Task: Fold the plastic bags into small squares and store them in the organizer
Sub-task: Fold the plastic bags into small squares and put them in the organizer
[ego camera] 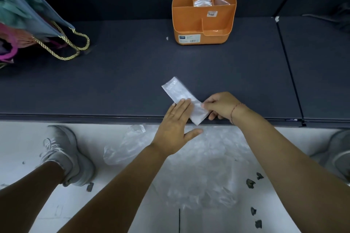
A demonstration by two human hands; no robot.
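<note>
A clear plastic bag (178, 91), folded into a long narrow strip, lies slanted on the dark shelf near its front edge. My left hand (175, 128) presses flat fingers on the strip's middle. My right hand (220, 107) pinches the strip's near end between thumb and curled fingers. An orange organizer (203, 30) with several compartments stands at the back of the shelf; two of its rear compartments hold folded bags (201, 2).
Loose clear plastic bags (189, 157) lie on the white floor below the shelf, between my shoes (64, 153). A blue gift bag (28, 11) with gold rope handles lies at the shelf's back left. A seam divides the shelf on the right.
</note>
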